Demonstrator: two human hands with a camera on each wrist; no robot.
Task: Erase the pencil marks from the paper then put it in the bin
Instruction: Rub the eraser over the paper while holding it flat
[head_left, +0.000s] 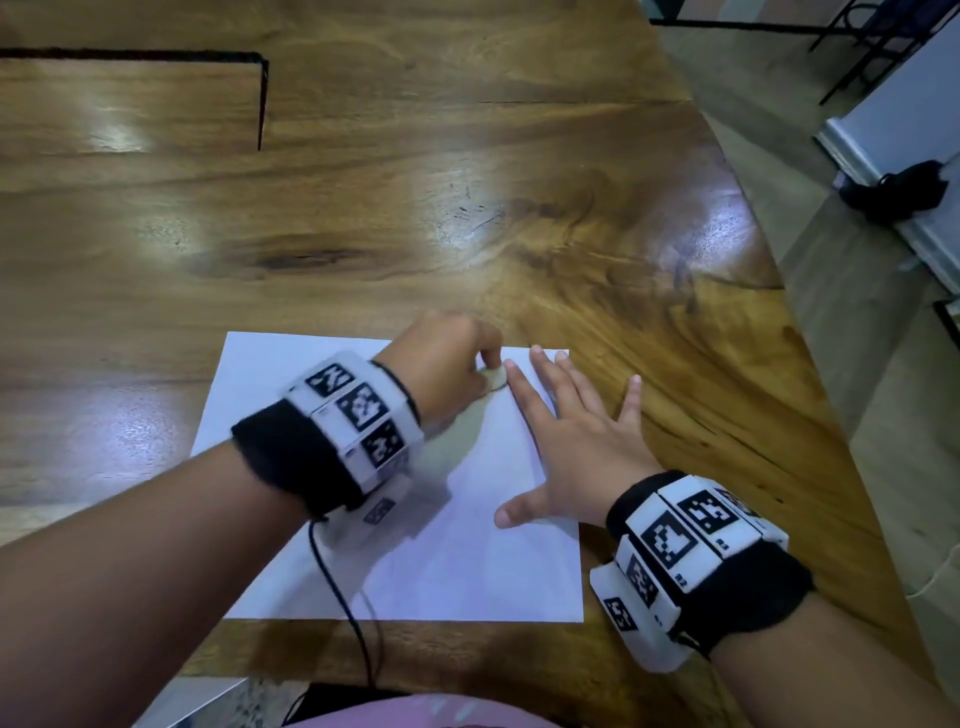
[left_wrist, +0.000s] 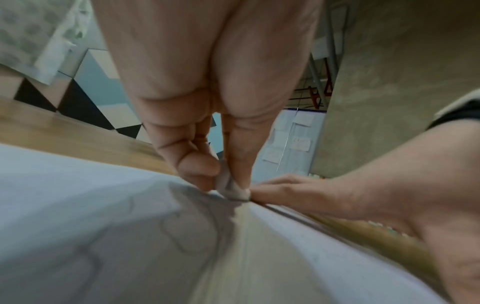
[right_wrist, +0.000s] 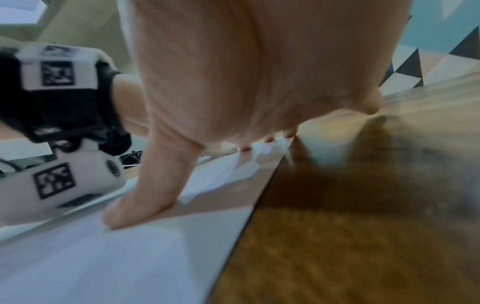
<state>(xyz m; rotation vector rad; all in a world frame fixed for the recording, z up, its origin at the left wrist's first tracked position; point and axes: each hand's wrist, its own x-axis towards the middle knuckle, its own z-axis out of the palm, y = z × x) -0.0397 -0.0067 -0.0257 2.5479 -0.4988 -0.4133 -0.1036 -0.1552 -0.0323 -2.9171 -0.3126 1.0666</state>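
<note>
A white sheet of paper (head_left: 447, 561) lies flat on the wooden table (head_left: 363, 208) in front of me. My left hand (head_left: 480, 371) pinches a small white eraser (head_left: 494, 376) between thumb and fingers and presses it onto the paper near its far edge; the eraser (left_wrist: 235, 190) shows worn and grey at its tip. Faint pencil lines (left_wrist: 179, 226) run across the paper (left_wrist: 78, 216) just behind it. My right hand (head_left: 566, 431) lies flat with spread straight fingers on the paper's right side (right_wrist: 103, 257), its little finger on the wood. No bin is in view.
The table's curved right edge (head_left: 810, 364) drops to a concrete floor. A black cable (head_left: 343, 597) hangs from my left wrist over the paper's near edge. A dark slot (head_left: 262, 98) cuts the tabletop at far left. A black object (head_left: 893, 189) sits on the floor at right.
</note>
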